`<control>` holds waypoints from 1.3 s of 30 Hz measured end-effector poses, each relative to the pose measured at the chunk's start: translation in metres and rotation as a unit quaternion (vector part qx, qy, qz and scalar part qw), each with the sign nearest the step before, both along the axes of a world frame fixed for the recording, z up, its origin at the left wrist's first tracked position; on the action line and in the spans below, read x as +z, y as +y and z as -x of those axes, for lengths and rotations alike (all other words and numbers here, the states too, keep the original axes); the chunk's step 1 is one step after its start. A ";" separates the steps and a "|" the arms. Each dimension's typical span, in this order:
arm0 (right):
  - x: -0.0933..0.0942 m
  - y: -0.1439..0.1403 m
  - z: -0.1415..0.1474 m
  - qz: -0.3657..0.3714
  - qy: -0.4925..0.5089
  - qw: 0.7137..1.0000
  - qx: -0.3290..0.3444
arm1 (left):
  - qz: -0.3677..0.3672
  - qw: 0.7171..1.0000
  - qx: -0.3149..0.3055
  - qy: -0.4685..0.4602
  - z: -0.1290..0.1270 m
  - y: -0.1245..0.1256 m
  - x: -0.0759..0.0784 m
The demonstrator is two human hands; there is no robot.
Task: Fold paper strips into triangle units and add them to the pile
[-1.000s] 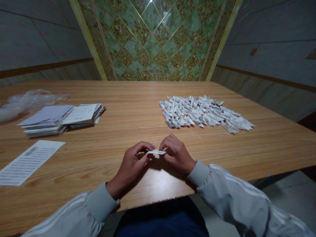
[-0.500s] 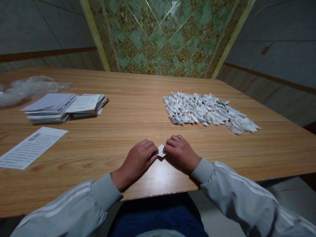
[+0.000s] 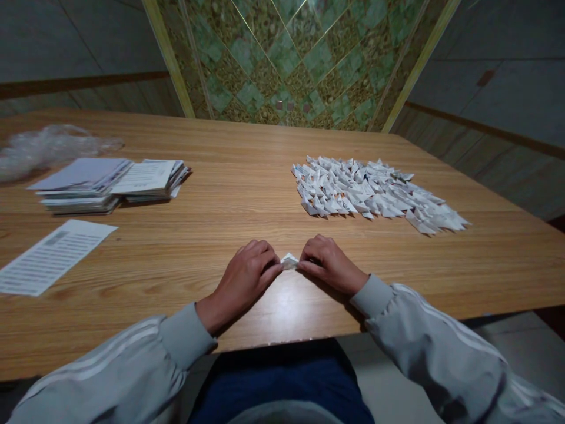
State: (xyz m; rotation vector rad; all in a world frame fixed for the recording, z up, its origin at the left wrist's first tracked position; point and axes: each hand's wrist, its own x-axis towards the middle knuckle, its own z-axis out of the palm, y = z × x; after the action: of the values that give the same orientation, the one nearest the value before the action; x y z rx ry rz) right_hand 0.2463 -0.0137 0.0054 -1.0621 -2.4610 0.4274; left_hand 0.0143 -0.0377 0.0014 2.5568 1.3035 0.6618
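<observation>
Both hands are working at the near middle of the tabletop (image 3: 247, 194), pressing a small folded paper piece (image 3: 289, 261) flat against the wood. The left hand (image 3: 247, 277) is pinching the piece's left end with its fingertips closed on it, and the right hand (image 3: 329, 266) is doing the same on the right end, so each grip is closed on the paper. The piece is lying between the two sets of fingertips, touching both, with only a small white point of it showing in the gap.

Judging by what is lying around, the folding is well advanced but not over. A large heap of folded paper triangles (image 3: 375, 194) is sitting on the right of the tabletop, well apart from the hands, and the piece under the fingers is not yet among them. On the left, two stacks of paper slips (image 3: 110, 184) are waiting unfolded, with a single printed sheet (image 3: 50, 256) nearer the edge and a crumpled clear plastic wrapper (image 3: 48, 147) behind the stacks. So plenty of paper seems to be left to fold.
</observation>
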 end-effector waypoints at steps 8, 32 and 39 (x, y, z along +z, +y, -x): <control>0.001 -0.003 0.004 -0.012 -0.040 0.998 -0.049 | 0.008 1.000 0.026 0.012 -0.002 0.005 0.002; -0.002 -0.008 -0.002 -0.009 -0.070 0.994 -0.086 | -0.030 0.999 0.024 0.026 -0.002 0.006 -0.003; -0.005 -0.011 0.004 -0.131 -0.040 0.991 0.013 | -0.138 0.984 -0.065 0.097 -0.005 0.001 0.002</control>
State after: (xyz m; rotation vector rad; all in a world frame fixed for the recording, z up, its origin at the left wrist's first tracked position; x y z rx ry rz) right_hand 0.2422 -0.0243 0.0004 -0.9541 -2.5171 0.0668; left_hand 0.0197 -0.0370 0.0030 2.9660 1.1566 0.6190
